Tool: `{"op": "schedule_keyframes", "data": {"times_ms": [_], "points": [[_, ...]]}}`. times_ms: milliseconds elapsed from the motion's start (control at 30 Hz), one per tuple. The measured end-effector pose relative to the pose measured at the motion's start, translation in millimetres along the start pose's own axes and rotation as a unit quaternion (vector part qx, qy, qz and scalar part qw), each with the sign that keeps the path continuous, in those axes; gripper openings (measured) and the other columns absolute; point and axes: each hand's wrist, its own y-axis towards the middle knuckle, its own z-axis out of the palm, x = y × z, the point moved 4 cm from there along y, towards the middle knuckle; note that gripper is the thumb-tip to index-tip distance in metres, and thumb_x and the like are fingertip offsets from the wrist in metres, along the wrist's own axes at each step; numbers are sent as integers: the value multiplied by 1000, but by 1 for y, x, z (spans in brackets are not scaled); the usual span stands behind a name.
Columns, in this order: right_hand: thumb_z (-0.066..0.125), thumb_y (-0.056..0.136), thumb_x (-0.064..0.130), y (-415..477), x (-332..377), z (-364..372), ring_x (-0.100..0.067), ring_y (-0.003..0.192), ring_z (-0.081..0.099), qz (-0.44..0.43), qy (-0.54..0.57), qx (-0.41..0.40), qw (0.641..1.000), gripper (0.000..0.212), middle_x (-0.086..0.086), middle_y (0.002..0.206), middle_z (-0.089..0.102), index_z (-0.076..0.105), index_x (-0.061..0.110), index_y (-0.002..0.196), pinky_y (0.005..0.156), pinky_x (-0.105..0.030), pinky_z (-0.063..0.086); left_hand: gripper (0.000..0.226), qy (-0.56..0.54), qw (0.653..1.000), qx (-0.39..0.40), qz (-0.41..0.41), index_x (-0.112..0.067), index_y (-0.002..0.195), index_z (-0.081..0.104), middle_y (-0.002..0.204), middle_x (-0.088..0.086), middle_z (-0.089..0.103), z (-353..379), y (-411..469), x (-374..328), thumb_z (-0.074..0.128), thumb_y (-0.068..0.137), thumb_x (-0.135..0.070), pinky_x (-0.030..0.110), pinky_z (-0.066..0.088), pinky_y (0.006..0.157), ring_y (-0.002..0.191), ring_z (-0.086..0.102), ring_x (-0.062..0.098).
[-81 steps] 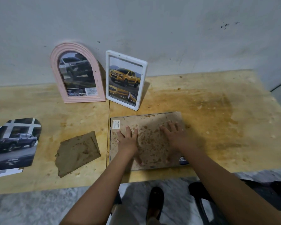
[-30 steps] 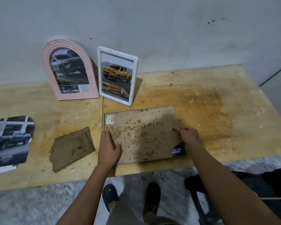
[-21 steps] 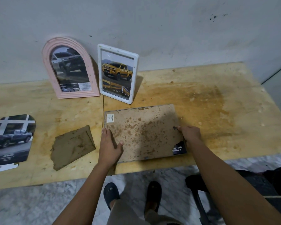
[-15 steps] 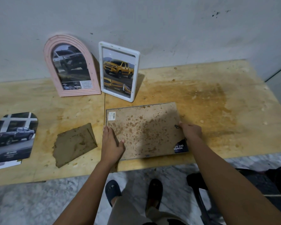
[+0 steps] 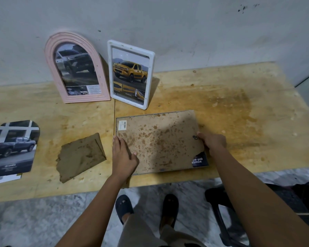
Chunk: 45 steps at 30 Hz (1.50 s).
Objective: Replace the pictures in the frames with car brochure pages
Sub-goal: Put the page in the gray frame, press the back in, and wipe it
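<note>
Head camera: a face-down picture frame (image 5: 159,141), its stained backing board up, lies near the front edge of the plywood table (image 5: 239,113). The left hand (image 5: 122,155) rests flat on the frame's left edge, fingers extended; the right hand (image 5: 212,142) curls around its right edge, gripping it. A brochure page corner (image 5: 200,160) (dark, with white lettering) shows beneath. A pink arched frame (image 5: 75,68) and white frame (image 5: 131,74) lean at the back edge.
</note>
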Motion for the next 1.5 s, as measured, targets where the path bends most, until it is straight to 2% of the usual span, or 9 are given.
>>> {"op": "schedule_keyframes", "data": {"times_ms": [100, 167, 233, 333, 533, 800, 1033, 1300, 1500], "points": [[68, 84, 29, -9, 7, 4, -27, 85, 59, -101, -69, -18, 992, 23, -10, 91, 65, 60, 10, 73, 70, -34, 46, 75, 24, 1000, 15, -8, 1, 147, 6, 156, 18, -10, 0, 0, 0, 51, 92, -23, 32, -2, 116, 144, -10, 28], [61, 88, 20, -18, 13, 10, -27, 94, 57, -192, -146, -42, 969, 11, -9, 104, 61, 62, 10, 92, 76, -34, 44, 77, 33, 999, 35, -16, 0, 148, 5, 156, 18, -11, -3, 0, -2, 51, 91, -25, 35, 1, 118, 144, -10, 29], [58, 87, 12, -21, 20, 20, -27, 118, 46, -286, -229, -20, 930, 37, -10, 132, 46, 53, 9, 124, 92, -33, 40, 82, 41, 999, 32, -7, -2, 147, 8, 155, 17, -9, -9, 3, -9, 57, 85, -24, 39, 4, 119, 144, -9, 31], [60, 87, 15, -27, 29, 36, -26, 145, 2, -355, -303, 79, 881, 75, -10, 157, 3, 16, 8, 148, 117, -37, 15, 96, 115, 990, 16, 76, -12, 149, 3, 157, 11, -13, -12, 8, -36, 65, 77, -25, 38, -1, 116, 143, -14, 29], [68, 80, 42, -17, 34, 52, -21, 144, -18, -328, -384, 177, 845, 107, -6, 156, -19, -6, 10, 150, 118, -39, 6, 107, 170, 951, 184, 179, -20, 150, -6, 156, 0, -20, 17, 33, -87, 70, 78, -41, 39, 7, 117, 144, -14, 19], [77, 74, 38, -12, 45, 58, -24, 146, -6, -333, -421, 144, 831, 107, -11, 158, -8, 8, 6, 149, 115, -36, 19, 114, 243, 913, 273, 182, -17, 149, -8, 153, 7, -26, 36, 56, -96, 74, 74, -43, 45, 19, 115, 143, -18, 26], [82, 63, 44, -11, 48, 60, -23, 146, 5, -326, -428, 128, 833, 115, -11, 158, -4, 13, 8, 148, 112, -37, 25, 121, 241, 910, 280, 186, -13, 149, -9, 153, 11, -26, 39, 56, -95, 73, 69, -53, 46, 11, 117, 142, -19, 30], [82, 67, 36, -12, 36, 63, -19, 145, -13, -307, -343, 156, 874, 118, -5, 157, -17, 3, 10, 150, 117, -34, 8, 118, 234, 912, 287, 175, -12, 148, -10, 153, 12, -26, 43, 55, -93, 73, 72, -47, 48, 8, 117, 141, -21, 32], [50, 91, 47, -31, 7, 57, -21, 145, -15, -340, -357, 118, 862, 86, -9, 157, -14, 0, 10, 150, 117, -35, 2, 110, 241, 922, 261, 153, -18, 149, -11, 153, 11, -27, 35, 46, -87, 64, 78, -55, 48, 2, 115, 141, -23, 32]]}}
